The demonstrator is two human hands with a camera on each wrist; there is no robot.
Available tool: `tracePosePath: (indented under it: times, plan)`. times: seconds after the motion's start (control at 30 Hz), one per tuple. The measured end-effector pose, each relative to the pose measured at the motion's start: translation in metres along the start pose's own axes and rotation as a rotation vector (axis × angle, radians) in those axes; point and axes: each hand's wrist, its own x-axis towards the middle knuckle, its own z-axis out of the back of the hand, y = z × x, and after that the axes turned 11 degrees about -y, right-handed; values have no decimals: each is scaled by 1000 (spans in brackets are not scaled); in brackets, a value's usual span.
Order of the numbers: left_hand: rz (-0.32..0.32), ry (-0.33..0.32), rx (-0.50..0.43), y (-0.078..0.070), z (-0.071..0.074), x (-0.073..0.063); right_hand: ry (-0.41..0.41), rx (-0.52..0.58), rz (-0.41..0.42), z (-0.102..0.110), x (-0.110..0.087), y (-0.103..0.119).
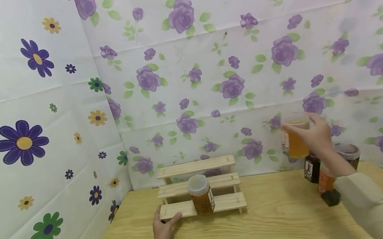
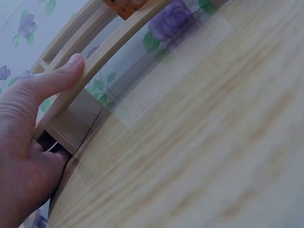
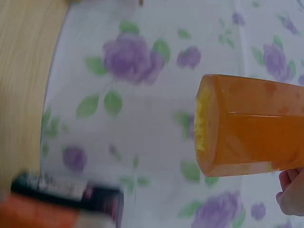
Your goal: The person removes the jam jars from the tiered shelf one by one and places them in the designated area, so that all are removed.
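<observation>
A three-step wooden rack (image 1: 196, 167) stands on the table against the flowered cloth. On its lowest step sits a jar with a pale lid and brown-orange contents (image 1: 202, 198). My left hand (image 1: 162, 227) grips the left end of that step, thumb on top of the slat (image 2: 107, 52) and fingers under it. Raised above the table at the right, my right hand (image 1: 317, 134) holds a clear jar of orange-yellow contents (image 1: 298, 143) around its side. In the right wrist view the base of this held jar (image 3: 256, 126) points left, with only part of the hand showing.
Below the right forearm, a dark jar with a white label (image 1: 311, 168), an orange jar (image 1: 325, 180), a small black object (image 1: 331, 197) and a dark-filled jar (image 1: 348, 153) stand close together. Patterned cloths (image 1: 56, 143) hang at the left and behind the table (image 1: 261, 218).
</observation>
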Motion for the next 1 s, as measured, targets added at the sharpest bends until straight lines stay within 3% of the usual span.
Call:
tracePosePath:
  times: [0.2, 0.37, 0.57, 1.0]
  plan:
    - [0, -8, 10, -1, -3, 0, -30, -122, -38, 57, 13, -33]
    - [9, -2, 21, 1, -1, 0, -83, -254, -72, 85, 13, -56]
    - [6, 3, 40, 0, 1, -2, -154, -297, -107, 105, 6, -84]
    - [13, 0, 40, -1, -1, -1, -176, -294, -231, 121, -3, -126]
